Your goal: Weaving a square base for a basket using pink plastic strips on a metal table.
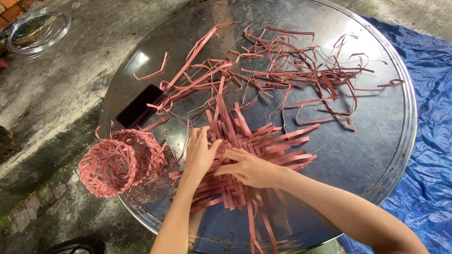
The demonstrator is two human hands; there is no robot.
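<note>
- Left hand [200, 157]: lies palm-down on the flat woven mat [238, 162] of pink strips, fingers spread and pressing rather than gripping.
- Right hand [249, 168]: rests on the mat's centre just beside the left, fingers curled onto a strip; whether they pinch it cannot be told.
- Step in hand, as judged: the interlaced base is being tightened or extended; a further strip would need threading over and under while the weave is held flat.
- The mat sits near the front of the round metal tabletop [376, 155].
- Count: one mat; one finished openwork basket [120, 162] at its left; one dark rectangular tray [139, 107]; a loose tangle of pink strips [292, 66], too many to count.
</note>
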